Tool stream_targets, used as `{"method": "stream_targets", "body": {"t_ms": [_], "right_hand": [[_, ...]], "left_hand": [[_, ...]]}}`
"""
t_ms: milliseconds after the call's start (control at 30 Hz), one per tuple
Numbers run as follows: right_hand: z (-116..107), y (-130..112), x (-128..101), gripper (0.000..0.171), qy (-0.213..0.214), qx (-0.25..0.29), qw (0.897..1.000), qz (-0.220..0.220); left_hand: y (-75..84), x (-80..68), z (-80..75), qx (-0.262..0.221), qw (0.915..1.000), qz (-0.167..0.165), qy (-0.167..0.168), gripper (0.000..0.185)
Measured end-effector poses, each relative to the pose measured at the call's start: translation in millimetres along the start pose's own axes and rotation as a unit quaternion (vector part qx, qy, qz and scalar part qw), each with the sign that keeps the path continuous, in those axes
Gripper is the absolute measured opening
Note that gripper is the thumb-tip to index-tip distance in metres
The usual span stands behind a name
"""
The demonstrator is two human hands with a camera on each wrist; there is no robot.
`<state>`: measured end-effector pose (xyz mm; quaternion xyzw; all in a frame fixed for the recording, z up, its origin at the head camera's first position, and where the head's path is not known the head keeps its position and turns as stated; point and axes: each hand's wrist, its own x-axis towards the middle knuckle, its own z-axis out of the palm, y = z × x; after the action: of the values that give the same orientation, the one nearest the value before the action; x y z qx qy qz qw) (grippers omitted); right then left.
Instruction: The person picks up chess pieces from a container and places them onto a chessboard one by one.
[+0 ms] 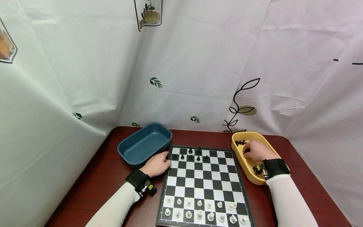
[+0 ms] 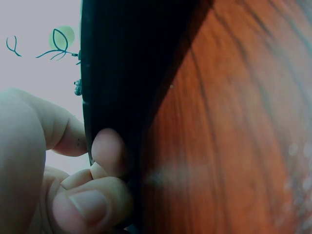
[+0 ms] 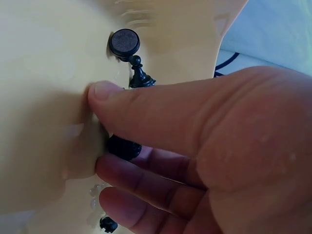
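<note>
Right hand point(image 1: 259, 150) over the yellow tray point(image 1: 255, 179), head view: its fingers point(image 3: 122, 170) and thumb point(image 3: 146, 107) curl round a black chess piece point(image 3: 124, 147), though how firmly they press cannot be told. The governing relation is between this piece and the chessboard point(image 1: 204, 183), which lies beyond the tray's wall, its far rows at about nine o'clock from the fingers and its near rows toward eight. The piece sits at the nine o'clock side of the hand; its long axis cannot be read, since the thumb covers much of it. In the right wrist view, a loose black piece point(image 3: 139, 75) lies at about twelve o'clock from it, tilted, with its base toward five. On the board, standing black pieces point(image 1: 191, 157) occupy the far rows, chiefly toward the left hand point(image 1: 157, 164). That hand touches the board's edge near ten o'clock, fingers bent; whether they grip is not shown. The right hand is plainly the nearer to the tray.
</note>
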<state>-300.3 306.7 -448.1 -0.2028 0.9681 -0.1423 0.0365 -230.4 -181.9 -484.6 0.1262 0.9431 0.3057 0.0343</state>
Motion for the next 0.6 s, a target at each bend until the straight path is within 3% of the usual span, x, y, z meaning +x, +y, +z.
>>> {"method": "stream_targets", "body": {"t_ms": [600], "right_hand": [[-1.9,-4.2,-2.7,0.005,0.044,0.015,0.999,-0.018]], "left_hand": [[-0.2,0.9,-0.2,0.000,1.0000,0.000,0.000,0.044]]}}
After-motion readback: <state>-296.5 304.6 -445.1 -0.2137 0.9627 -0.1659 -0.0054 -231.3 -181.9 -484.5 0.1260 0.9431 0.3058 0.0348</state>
